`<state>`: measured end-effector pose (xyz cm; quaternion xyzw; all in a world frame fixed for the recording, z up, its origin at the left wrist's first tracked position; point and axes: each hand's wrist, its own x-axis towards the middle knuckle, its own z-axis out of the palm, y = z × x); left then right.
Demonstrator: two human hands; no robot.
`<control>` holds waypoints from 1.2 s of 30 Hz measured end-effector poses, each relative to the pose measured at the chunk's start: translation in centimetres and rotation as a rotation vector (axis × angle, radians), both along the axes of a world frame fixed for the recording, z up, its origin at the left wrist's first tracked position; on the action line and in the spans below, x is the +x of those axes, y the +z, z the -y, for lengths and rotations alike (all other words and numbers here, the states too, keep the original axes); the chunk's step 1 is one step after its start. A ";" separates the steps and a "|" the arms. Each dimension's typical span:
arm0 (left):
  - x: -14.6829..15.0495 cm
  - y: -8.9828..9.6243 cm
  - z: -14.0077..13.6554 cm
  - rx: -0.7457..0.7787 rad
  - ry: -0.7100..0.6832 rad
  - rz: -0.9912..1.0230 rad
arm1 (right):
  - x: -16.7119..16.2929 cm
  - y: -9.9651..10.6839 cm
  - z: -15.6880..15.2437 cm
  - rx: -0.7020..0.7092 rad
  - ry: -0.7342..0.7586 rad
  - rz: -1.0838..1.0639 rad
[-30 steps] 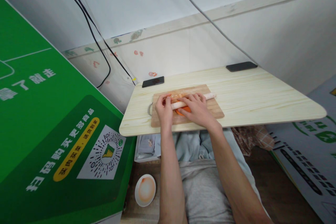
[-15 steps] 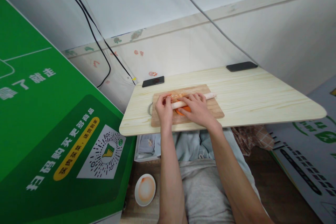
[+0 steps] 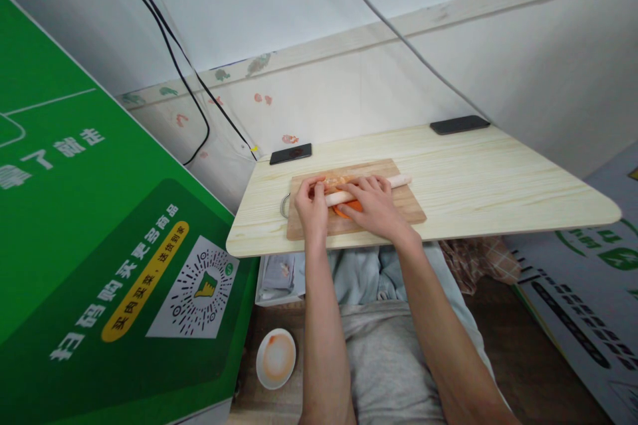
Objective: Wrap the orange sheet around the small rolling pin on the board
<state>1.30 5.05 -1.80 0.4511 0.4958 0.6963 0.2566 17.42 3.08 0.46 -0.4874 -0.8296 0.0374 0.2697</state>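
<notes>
On the wooden cutting board (image 3: 409, 206) lies a pale rolling pin (image 3: 339, 198), slanting up to the right. My left hand (image 3: 312, 207) has its fingers curled at the pin's left end, which they partly hide. Across the middle of the pin rests my right hand (image 3: 375, 207), fingers over the far side and thumb on the near side. Flat, smooth orange material (image 3: 349, 210), perhaps dough, shows below the pin by the right thumb. A lumpy, shiny pale-orange mass (image 3: 337, 182) shows beyond it, between my hands.
The board lies on a light wood table (image 3: 488, 179). Two dark phones stand along its back, a left one (image 3: 291, 154) and a right one (image 3: 459, 125). A stained white bowl (image 3: 276, 358) is below on the left. A green panel (image 3: 124, 212) flanks the table.
</notes>
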 end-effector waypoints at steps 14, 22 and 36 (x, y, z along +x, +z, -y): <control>0.0 0.1 0.0 0.025 -0.004 0.016 | 0.0 0.1 0.1 0.005 -0.001 0.009; -0.1 0.1 0.1 0.021 0.001 -0.013 | 0.0 0.0 0.0 0.010 -0.011 0.017; -0.1 -0.1 -0.1 0.013 0.000 -0.003 | 0.0 -0.2 -0.1 0.011 0.002 -0.009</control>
